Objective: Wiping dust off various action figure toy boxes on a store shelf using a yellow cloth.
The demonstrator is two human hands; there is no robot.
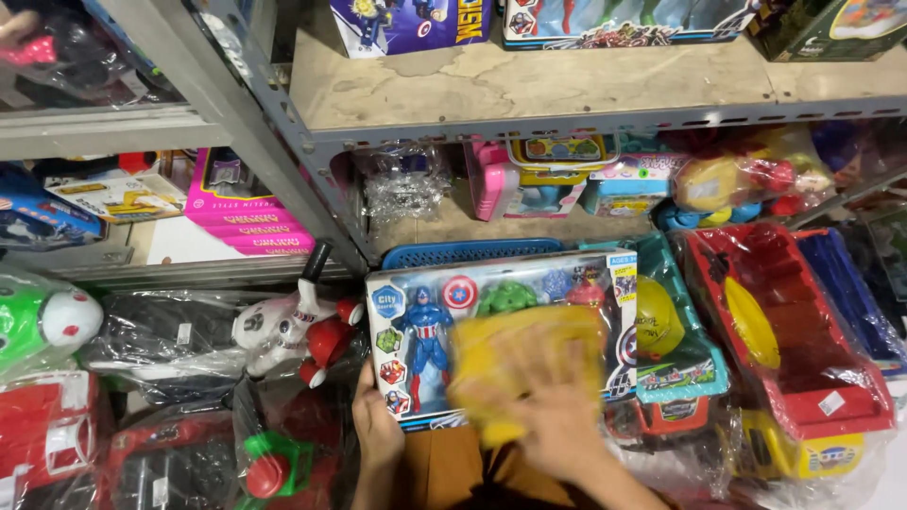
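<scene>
A boxed set of toy action figures (425, 326) with a clear window lies tilted in front of me. My left hand (374, 425) grips its lower left corner. My right hand (557, 411) presses a yellow cloth (515, 364) flat against the box's window; hand and cloth are blurred by motion. A blue figure with a round shield shows at the left of the window, green and red figures at its top.
A blue basket (468, 251) sits behind the box. A red and yellow toy truck (789, 349) in plastic stands to the right, a white toy dog (288, 326) to the left. Grey metal shelves (529, 127) above hold more boxed toys.
</scene>
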